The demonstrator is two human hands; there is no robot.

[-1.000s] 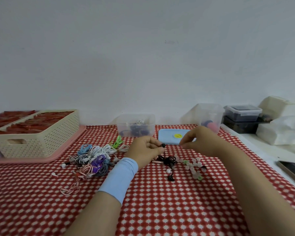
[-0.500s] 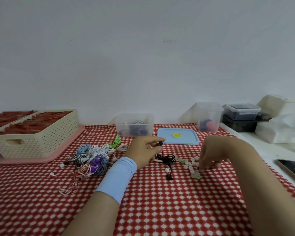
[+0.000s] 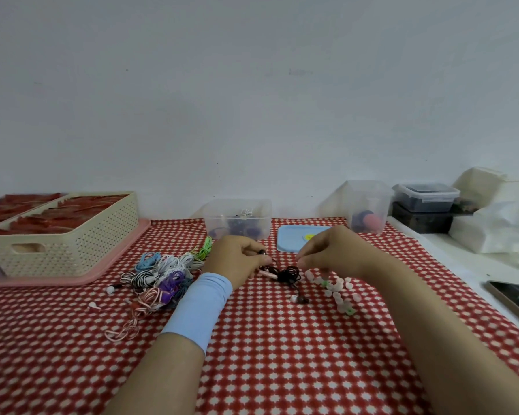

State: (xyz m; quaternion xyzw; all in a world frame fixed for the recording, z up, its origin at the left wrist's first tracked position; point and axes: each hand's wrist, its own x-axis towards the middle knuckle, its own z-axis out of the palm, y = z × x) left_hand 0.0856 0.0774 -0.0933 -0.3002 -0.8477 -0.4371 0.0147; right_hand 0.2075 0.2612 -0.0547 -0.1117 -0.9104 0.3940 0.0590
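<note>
Raised from the ear tips (image 3: 337, 287) since the frame half a second before, the right grip (image 3: 333, 254) is now held just above the cloth and close to the left grip (image 3: 237, 260), which has hardly shifted. Nearest the camera, the counter (image 3: 282, 369) is covered by a red cloth printed with small white shapes, and a smooth pale blue sleeve (image 3: 200, 307) is worn on the left wrist. A small, dark, rounded earbud (image 3: 262, 252) is pinched between the left thumb and forefinger. From it the thin black cable (image 3: 286, 272) falls into a loose tangled coil on the cloth between the two grips, and a second earbud (image 3: 300, 300) lies just in front of that coil. The right fingertips are drawn together, but whether anything is pinched there cannot be told. The ear tips, soft-looking and translucent in white, pink and green, are scattered below the right grip. To the left, a heap of coiled cables (image 3: 162, 274) in many colours is seen. Farther back, a cream perforated basket (image 3: 81, 247) filled with red things stands on a pink tray (image 3: 123, 259). A clear plastic tub (image 3: 237, 211) and a flat blue lid (image 3: 291, 241) lie behind the grips, and a taller clear tub (image 3: 369, 199) and dark lidded boxes (image 3: 424, 199) stand at the right. Behind everything, a plain white wall (image 3: 252, 100) is seen.
</note>
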